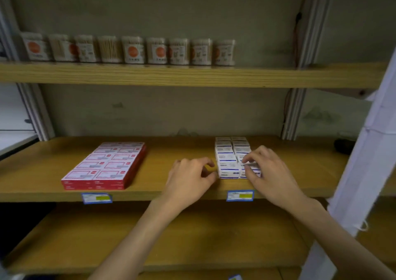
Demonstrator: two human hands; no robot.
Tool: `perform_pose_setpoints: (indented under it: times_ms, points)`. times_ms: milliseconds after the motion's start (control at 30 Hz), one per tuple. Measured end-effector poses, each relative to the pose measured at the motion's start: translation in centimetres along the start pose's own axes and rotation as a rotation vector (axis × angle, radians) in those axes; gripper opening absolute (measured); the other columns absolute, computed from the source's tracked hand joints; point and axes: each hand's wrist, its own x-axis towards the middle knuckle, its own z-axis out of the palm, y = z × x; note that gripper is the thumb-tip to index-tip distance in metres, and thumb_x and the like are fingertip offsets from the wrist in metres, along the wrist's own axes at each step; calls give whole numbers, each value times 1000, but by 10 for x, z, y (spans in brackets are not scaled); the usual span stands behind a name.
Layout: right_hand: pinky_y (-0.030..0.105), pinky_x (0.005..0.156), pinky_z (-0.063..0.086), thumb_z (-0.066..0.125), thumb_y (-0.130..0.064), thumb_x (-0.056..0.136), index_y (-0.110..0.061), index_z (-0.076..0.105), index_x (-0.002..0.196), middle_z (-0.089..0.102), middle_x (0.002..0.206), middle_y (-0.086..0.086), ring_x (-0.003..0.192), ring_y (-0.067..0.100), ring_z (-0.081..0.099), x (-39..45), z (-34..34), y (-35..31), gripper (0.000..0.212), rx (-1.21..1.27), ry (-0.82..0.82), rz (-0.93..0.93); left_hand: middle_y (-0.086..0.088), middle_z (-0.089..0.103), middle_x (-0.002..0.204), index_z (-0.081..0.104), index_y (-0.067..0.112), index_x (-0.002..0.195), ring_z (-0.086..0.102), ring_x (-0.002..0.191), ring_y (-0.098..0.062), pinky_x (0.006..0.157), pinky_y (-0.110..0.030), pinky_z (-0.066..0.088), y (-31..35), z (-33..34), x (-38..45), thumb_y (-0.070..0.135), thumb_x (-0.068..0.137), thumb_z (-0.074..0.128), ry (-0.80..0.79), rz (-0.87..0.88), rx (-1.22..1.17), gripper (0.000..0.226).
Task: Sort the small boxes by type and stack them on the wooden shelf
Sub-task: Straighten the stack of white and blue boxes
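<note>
On the middle wooden shelf [171, 185] lie two groups of small boxes. Red-and-white boxes [107, 164] form a flat two-layer block at the left. White-and-blue boxes [229, 157] stand in two rows at the right. My right hand [265, 170] pinches the front right white-and-blue box between thumb and fingertips. My left hand [190, 177] sits just left of that stack with its fingers curled, thumb touching the front left box and holding nothing.
The upper shelf [192, 76] carries a row of clear cotton-swab jars [132, 49]. Blue price tags [240, 195] hang on the middle shelf's front edge. A white upright post [364, 162] stands at the right. A lower shelf [171, 237] lies beneath my arms.
</note>
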Motion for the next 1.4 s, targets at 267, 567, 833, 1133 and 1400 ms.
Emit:
perform_pose_setpoints:
  times_ms: [267,567,833,1133,1400]
  points:
    - [28,95,48,54,-54,96,-33,49,123,55,120,-13,110,5,50,-6,2,30,34,-2,-117,26,13,72,112,53,37,135,67,101,-9,96,-42,54,16,31,9,48,90,66,65,-61,-68,49]
    - [19,87,49,53,-52,97,-34,50,122,55,118,-16,105,0,52,-17,0,32,32,23,-113,-63,16,71,116,62,34,131,63,103,-4,93,-35,55,13,30,-5,53,92,61,49,-7,-12,44]
    - [18,85,50,52,-56,96,-34,49,124,55,121,-17,108,-1,51,-26,-1,29,36,58,-111,-79,18,69,117,61,36,132,61,101,2,99,-34,51,16,16,-17,59,89,62,58,20,13,49]
    - [29,97,42,37,-51,103,-34,42,148,45,121,-7,114,6,42,11,-8,46,49,49,-152,71,6,64,129,49,40,140,55,123,-16,111,-55,37,18,8,23,71,92,30,-51,-59,-56,60]
    - [31,100,43,34,-55,102,-39,43,147,47,117,-16,111,2,41,9,0,53,49,8,-202,21,3,61,136,50,39,141,46,134,-20,113,-51,27,23,12,33,67,97,23,-256,-20,163,59]
